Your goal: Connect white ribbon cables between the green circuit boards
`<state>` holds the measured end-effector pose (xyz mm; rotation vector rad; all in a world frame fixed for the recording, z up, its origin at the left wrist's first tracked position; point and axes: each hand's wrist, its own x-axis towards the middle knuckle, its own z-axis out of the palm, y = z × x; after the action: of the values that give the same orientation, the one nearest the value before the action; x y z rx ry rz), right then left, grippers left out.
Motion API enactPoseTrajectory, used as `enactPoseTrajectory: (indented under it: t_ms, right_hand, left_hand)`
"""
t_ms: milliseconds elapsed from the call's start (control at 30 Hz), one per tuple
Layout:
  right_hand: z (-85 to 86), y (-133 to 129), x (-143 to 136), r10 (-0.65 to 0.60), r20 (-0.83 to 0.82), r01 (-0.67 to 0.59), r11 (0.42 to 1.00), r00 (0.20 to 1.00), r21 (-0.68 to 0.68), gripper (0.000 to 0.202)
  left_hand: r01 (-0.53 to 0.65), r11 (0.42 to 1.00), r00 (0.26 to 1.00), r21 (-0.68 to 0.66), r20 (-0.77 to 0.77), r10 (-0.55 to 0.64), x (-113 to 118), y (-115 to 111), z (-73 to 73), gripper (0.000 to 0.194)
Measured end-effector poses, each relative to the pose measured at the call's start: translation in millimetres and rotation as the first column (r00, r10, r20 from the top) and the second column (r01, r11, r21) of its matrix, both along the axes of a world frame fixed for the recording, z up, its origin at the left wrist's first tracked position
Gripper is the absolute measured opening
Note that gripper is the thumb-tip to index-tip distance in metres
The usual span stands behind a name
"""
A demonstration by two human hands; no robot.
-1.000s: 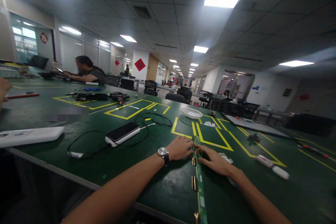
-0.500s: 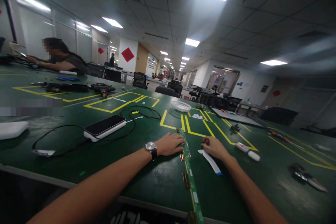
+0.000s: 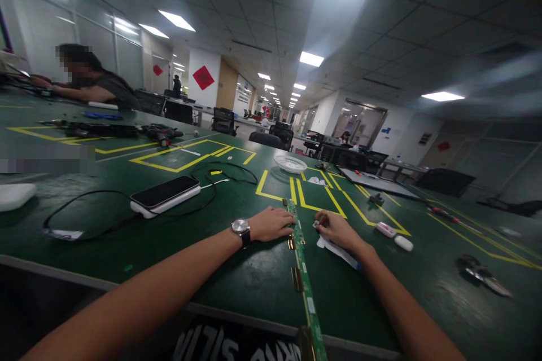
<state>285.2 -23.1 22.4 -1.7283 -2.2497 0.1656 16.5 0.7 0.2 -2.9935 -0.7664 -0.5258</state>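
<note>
A long, narrow green circuit board (image 3: 305, 276) with gold-coloured tabs along its left side runs from mid-table toward the near edge. My left hand (image 3: 271, 224), below a wristwatch, rests with its fingertips on the board's far part, the fingers close together. To the right of the board, my right hand (image 3: 334, 228) pinches a small pale item (image 3: 316, 224), too small to identify. Beneath that hand lies a white ribbon strip (image 3: 341, 254) with a blue end, partly covered by the hand and wrist.
On the green table (image 3: 237, 282), a phone on a white block (image 3: 167, 194) and black cable lie left. Beyond are a clear round dish (image 3: 290, 164) and tools (image 3: 158, 134). Right are a white case (image 3: 403, 243) and metal tool (image 3: 483, 276). A person (image 3: 93, 76) sits far left.
My right hand has shifted slightly left and away from me, and a small pale item now shows at its fingertips. The ribbon strip has shifted slightly. The view has tilted a little.
</note>
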Motion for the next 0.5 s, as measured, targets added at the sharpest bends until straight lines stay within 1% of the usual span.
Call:
enactPoseTrajectory:
  t_ms: [67, 133, 267, 367, 500]
  right_hand:
    - [-0.9, -1.6, -11.6, 0.081, -0.037, -0.081, 0.997, 0.996, 0.02, 0.023]
    - [-2.0, -2.9, -21.8, 0.128, -0.05, -0.126, 0.991, 0.99, 0.037, 0.024]
    - [-4.8, -4.3, -32.8, 0.154, -0.054, -0.149, 0.986, 0.987, 0.075, 0.028]
    - [-6.4, -4.5, -33.6, 0.158, -0.055, -0.154, 0.986, 0.986, 0.068, 0.031]
    - [-7.3, -4.8, -31.8, 0.188, -0.074, -0.184, 0.981, 0.979, 0.062, 0.029]
  left_hand:
    - [-0.001, 1.0, 1.0, -0.003, -0.003, 0.001, 0.0, 0.2, 0.0, 0.032]
    - [-0.002, 1.0, 1.0, -0.009, -0.005, 0.002, 0.0, 0.4, -0.2, 0.032]
    - [0.0, 1.0, 1.0, -0.018, -0.004, 0.0, -0.2, 0.6, -0.3, 0.033]
    - [0.005, 1.0, 1.0, -0.018, -0.006, -0.005, -0.3, 0.4, 0.2, 0.033]
    - [0.011, 1.0, 1.0, -0.022, 0.004, -0.011, -0.9, 0.1, 0.4, 0.033]
